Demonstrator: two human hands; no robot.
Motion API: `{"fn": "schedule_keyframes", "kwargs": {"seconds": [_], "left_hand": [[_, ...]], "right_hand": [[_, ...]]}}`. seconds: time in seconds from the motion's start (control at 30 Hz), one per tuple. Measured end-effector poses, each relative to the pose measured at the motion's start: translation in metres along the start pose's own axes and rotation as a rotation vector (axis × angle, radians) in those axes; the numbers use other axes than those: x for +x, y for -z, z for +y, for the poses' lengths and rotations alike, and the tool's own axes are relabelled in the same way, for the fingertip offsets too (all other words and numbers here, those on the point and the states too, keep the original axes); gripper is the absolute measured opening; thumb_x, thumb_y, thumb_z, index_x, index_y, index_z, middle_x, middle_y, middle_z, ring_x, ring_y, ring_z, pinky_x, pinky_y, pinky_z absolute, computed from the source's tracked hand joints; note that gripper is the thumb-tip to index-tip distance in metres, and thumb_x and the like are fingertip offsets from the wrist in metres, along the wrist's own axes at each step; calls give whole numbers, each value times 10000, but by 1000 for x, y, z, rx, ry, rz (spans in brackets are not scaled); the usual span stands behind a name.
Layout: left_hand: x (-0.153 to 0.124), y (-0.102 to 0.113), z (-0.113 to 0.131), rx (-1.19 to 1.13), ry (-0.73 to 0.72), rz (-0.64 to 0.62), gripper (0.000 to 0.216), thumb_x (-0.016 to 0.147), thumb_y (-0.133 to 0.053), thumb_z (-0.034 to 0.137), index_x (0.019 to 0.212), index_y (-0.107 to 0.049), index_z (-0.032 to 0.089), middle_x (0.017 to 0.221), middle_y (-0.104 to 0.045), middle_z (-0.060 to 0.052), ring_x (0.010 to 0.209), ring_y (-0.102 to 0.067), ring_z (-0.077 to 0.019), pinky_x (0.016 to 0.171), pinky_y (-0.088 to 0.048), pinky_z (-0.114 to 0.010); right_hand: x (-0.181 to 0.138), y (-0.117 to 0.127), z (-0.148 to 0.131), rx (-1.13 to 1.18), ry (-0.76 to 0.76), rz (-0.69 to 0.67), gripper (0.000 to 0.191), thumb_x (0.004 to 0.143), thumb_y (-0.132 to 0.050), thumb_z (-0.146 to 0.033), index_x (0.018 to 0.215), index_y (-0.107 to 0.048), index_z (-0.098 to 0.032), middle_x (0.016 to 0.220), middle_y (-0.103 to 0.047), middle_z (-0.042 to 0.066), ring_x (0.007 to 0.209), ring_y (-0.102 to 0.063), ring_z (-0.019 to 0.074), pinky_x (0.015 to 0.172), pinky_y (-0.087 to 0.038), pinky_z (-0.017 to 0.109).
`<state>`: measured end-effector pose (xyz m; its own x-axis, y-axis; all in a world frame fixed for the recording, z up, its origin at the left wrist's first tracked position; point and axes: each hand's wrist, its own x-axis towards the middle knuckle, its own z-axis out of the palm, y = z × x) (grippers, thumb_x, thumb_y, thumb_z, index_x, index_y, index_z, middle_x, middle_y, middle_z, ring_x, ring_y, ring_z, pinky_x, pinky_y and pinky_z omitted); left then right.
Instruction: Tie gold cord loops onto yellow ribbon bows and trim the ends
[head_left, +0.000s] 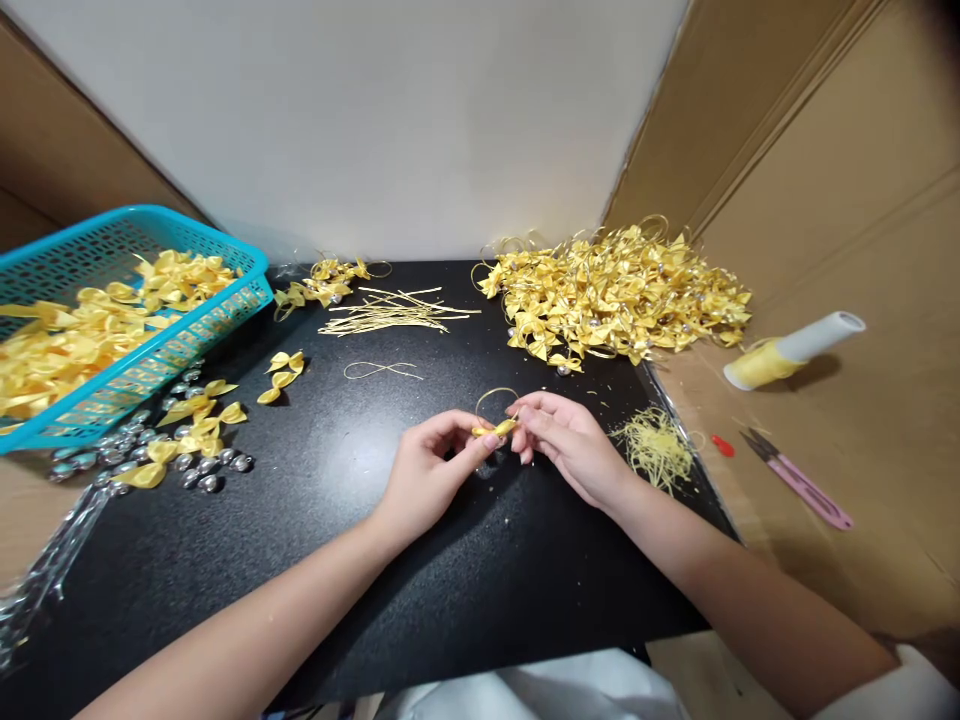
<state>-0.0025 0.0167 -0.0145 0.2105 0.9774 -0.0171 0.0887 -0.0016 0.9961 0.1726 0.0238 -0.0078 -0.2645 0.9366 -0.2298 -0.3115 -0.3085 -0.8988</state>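
My left hand (431, 470) and my right hand (566, 445) meet over the middle of a black mat (315, 560). Both pinch a small folded yellow ribbon piece (493, 429) between their fingertips. A thin gold cord loop (495, 397) rises from it just behind the fingers. Both hands are closed on the piece, thumbs and forefingers pressed together.
A blue basket (187, 335) of yellow ribbon pieces sits at the left, with loose bows (199, 425) and silver beads (206, 470) below it. Cut gold cords (390, 312) lie behind. A large pile of finished bows (622, 295) is back right. Thread spool (787, 350), pink scissors (799, 480), thread scraps (656, 450).
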Motion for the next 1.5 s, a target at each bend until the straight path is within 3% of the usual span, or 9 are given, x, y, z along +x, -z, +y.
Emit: {"fn": "schedule_keyframes", "kwargs": {"seconds": [0.23, 0.53, 0.77, 0.97, 1.07, 1.27, 1.4, 1.5], "left_hand": [[2, -1, 1, -192, 54, -25, 175, 721, -771, 283, 718, -646, 161, 672, -659, 12, 623, -573, -92, 612, -456, -194], [1, 4, 2, 32, -2, 52, 270, 841, -629, 358, 662, -643, 156, 584, -600, 18, 554, -504, -95, 553, -397, -201], [1, 6, 5, 402, -263, -55, 283, 912, -517, 272, 653, -574, 174, 610, -563, 5, 582, -495, -119, 584, -371, -238], [-4, 1, 5, 380, -408, 95, 279, 928, -467, 215, 652, -498, 193, 620, -512, 0, 577, -469, -126, 564, -358, -253], [-4, 1, 5, 366, -362, 87, 304, 934, -469, 243, 636, -493, 191, 607, -498, 2, 574, -456, -127, 569, -355, -260], [-6, 9, 6, 235, -217, 122, 372, 929, -497, 380, 617, -507, 177, 583, -481, 11, 568, -441, -118, 563, -349, -254], [-7, 5, 4, -39, -37, 54, 317, 854, -615, 426, 688, -512, 175, 548, -513, 32, 501, -453, -96, 516, -374, -227], [-5, 1, 1, -331, 144, -24, 263, 851, -614, 417, 785, -515, 182, 618, -608, 15, 507, -534, -105, 514, -437, -226]], "right_hand": [[-3, -3, -4, -173, -4, -28, 345, 556, -877, -362, 715, -640, -167, 622, -645, -26, 549, -588, 89, 520, -489, 220], [-6, -1, -6, -334, 111, -27, 397, 732, -706, -553, 683, -626, -167, 583, -612, -11, 520, -532, 94, 535, -456, 242], [-6, 2, -2, -565, 149, -133, 348, 858, -608, -447, 645, -569, -175, 558, -485, -43, 520, -425, 87, 521, -333, 235], [-11, -2, -1, -602, 275, -128, 344, 920, -542, -378, 632, -534, -189, 537, -491, -43, 507, -440, 91, 517, -345, 231], [-13, -3, 1, -674, 387, -102, 315, 942, -514, -314, 657, -564, -191, 558, -555, -29, 523, -510, 98, 542, -400, 234], [-11, 6, 2, -1030, 907, -64, 202, 942, -515, -222, 847, -691, -197, 770, -728, 57, 684, -647, 162, 655, -517, 308], [-10, 13, 3, -1216, 1009, -49, 210, 940, -512, -195, 910, -720, -196, 766, -731, 72, 699, -659, 180, 670, -539, 332], [-10, 17, 6, -1213, 1029, -35, 199, 924, -527, -164, 940, -721, -208, 791, -735, 75, 743, -675, 195, 705, -550, 356]]}}
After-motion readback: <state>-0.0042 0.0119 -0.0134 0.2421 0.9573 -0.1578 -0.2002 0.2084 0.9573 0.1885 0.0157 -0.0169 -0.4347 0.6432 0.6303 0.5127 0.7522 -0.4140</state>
